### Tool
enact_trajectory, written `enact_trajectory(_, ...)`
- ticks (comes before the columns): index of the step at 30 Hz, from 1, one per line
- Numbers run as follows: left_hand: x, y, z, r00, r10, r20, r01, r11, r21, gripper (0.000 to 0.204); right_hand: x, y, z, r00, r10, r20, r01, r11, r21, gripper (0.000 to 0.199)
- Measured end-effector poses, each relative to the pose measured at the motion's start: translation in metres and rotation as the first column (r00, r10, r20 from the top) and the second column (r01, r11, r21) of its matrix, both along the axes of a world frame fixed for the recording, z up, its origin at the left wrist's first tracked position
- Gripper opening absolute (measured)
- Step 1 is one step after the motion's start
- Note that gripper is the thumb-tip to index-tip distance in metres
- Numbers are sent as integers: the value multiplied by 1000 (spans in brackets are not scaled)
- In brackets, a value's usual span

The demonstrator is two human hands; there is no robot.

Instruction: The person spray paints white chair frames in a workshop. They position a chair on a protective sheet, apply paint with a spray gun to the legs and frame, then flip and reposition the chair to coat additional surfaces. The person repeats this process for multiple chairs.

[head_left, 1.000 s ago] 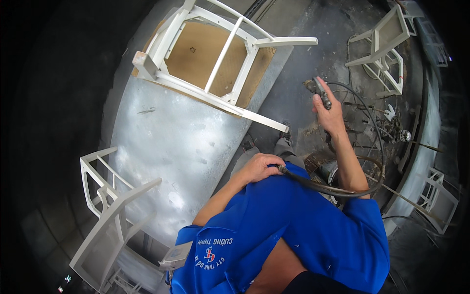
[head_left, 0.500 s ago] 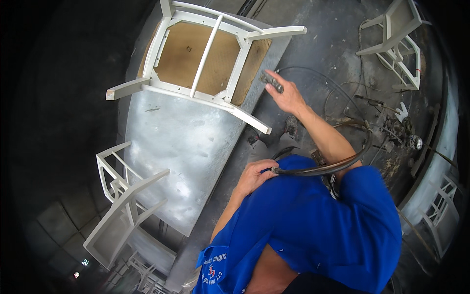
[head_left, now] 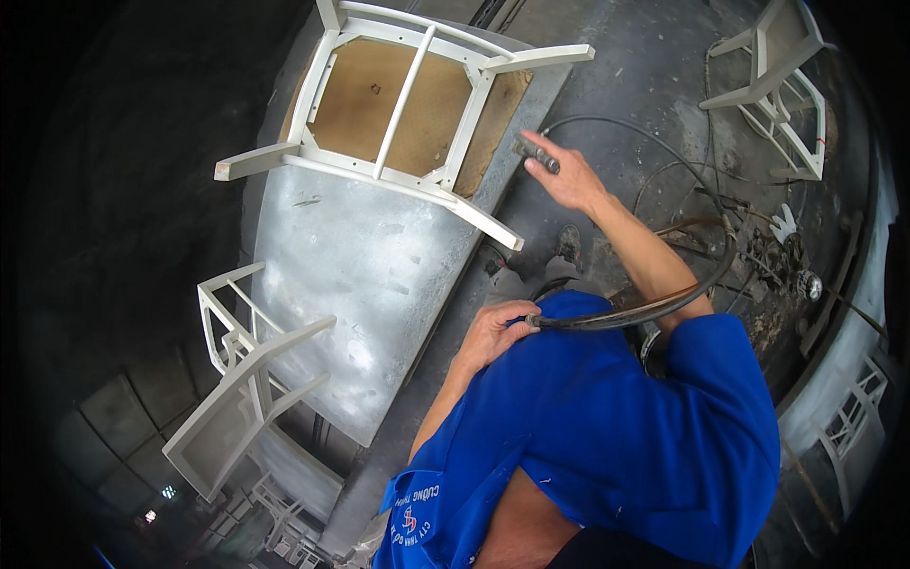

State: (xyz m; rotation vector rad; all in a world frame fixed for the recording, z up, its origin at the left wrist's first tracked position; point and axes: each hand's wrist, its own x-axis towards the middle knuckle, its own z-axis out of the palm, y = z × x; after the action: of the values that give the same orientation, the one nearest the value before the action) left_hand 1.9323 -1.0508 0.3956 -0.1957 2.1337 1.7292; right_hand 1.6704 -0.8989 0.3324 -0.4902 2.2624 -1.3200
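Observation:
A metal spray gun (head_left: 536, 156) is gripped in my right hand (head_left: 573, 178), beside the table's right edge. Its nozzle end points toward a white wooden chair frame (head_left: 317, 87), turned with its legs toward me. That frame rests on a sheet of brown cardboard (head_left: 500, 106) over a grey metal table (head_left: 332, 256). Close to my body, my left hand (head_left: 497, 330) has its fingers closed round a dark hose (head_left: 654, 311). The hose loops up past my right forearm and round toward the gun.
On the table's near left sits another white chair (head_left: 248, 379), tilted. More pale chairs stand at the far right (head_left: 773, 85) and lower right (head_left: 853, 427). A cluttered heap of fittings with a white glove (head_left: 784, 223) lies on the floor to the right, near trailing hoses.
My view has shifted slightly, so most things sit a little differently in it. Both hands keep their grips, and the chair frame stays in place on the cardboard.

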Motion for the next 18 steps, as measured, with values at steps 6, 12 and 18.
enact_trajectory(6,-3,6,3,1000,-13,-4,13,1000,-7,29,30,8,0,977,101,190,-94,995,-44,55)
enact_trajectory(12,-5,10,9,999,-6,-32,5,999,-33,29,11,17,-3,994,-52,101,54,998,-20,52)
enact_trajectory(18,-11,13,9,1000,-20,-9,20,1000,2,27,-26,28,5,960,-270,75,278,953,-121,52)
